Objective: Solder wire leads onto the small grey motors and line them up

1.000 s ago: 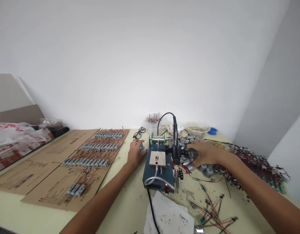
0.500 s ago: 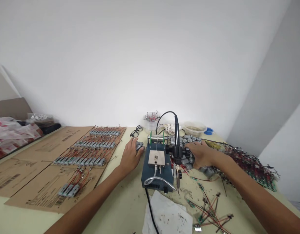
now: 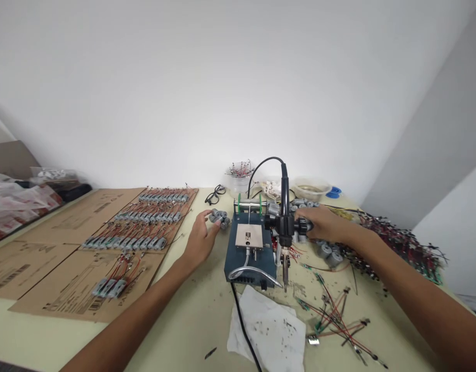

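Note:
A small cluster of grey motors (image 3: 220,218) stands on the table just left of the soldering machine. My left hand (image 3: 201,238) is beside it, thumb and fingers apart, with the thumb at the cluster's near edge. Across the machine, my right hand (image 3: 322,223) reaches over a pile of grey motors (image 3: 328,253). Its fingertips are partly hidden behind the holder knob, so their grip is unclear. The blue soldering machine (image 3: 241,258) sits between my hands, and its black soldering iron (image 3: 285,227) points down at the front right.
Rows of wired motors (image 3: 135,242) lie on cardboard (image 3: 63,279) at the left. Wired green boards (image 3: 331,320) lie front right, with a larger wire heap (image 3: 404,250) behind. White paper (image 3: 267,330) and a black cable (image 3: 241,325) are in front. Tubs (image 3: 310,191) and glasses (image 3: 215,195) stand along the wall.
My left hand has drawn back slightly left from the motor cluster, which shows more fully. My right hand has shifted a little over the motor pile. The camera view has tilted slightly.

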`<state>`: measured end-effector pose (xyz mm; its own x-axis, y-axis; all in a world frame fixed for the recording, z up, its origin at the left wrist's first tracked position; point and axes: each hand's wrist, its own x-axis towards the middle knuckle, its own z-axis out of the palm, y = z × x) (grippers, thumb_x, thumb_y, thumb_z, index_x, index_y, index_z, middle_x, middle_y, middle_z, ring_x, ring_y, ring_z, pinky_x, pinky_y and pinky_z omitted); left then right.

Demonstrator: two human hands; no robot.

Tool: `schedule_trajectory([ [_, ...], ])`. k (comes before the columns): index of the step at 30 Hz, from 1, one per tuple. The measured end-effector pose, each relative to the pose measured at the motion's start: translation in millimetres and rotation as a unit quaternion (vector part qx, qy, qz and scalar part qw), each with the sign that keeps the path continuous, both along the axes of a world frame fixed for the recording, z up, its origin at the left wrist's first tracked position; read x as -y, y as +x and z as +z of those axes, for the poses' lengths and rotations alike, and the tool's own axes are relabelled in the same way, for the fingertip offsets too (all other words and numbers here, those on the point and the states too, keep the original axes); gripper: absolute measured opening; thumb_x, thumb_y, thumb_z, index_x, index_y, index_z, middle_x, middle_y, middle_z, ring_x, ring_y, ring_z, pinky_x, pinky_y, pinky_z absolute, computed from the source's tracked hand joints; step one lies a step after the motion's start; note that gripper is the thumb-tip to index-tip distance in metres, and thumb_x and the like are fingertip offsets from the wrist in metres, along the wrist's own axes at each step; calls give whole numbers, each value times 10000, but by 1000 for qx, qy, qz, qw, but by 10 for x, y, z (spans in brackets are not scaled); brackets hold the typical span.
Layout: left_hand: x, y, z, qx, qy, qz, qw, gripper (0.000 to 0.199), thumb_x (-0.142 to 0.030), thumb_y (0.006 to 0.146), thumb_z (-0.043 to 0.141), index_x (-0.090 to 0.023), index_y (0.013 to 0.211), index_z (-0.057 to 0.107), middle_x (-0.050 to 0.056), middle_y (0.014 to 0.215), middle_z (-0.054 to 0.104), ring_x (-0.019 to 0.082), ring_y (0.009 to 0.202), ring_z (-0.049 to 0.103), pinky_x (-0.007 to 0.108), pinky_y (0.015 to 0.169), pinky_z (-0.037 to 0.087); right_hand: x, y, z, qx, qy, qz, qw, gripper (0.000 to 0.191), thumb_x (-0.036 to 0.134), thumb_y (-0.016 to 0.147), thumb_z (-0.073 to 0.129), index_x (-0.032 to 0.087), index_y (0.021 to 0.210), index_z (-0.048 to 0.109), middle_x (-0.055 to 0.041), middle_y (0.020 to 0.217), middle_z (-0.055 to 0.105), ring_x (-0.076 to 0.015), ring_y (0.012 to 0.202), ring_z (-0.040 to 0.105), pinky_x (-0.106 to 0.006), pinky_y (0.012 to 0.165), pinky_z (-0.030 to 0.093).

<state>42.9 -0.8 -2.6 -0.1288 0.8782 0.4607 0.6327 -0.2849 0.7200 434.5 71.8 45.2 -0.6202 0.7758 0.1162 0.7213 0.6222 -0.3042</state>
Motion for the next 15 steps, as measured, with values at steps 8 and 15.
schedule_trajectory([
  [8,136,-9,258,65,88,19,994,482,-543,1072,525,-185,1392,566,141,1393,622,301,1246,627,548,1085,508,-212,175,68,-147,-30,-64,987,339,400,989,747,189,1234,644,-29,1047,650,-170,785,599,-333,733,546],
  [15,223,74,270,72,140,-19,987,448,-544,1055,566,-181,1311,616,118,1296,664,278,1176,644,519,1064,500,-269,216,39,-380,-44,-174,907,293,373,1015,736,170,1199,633,-15,985,635,-146,746,606,-280,650,547],
])
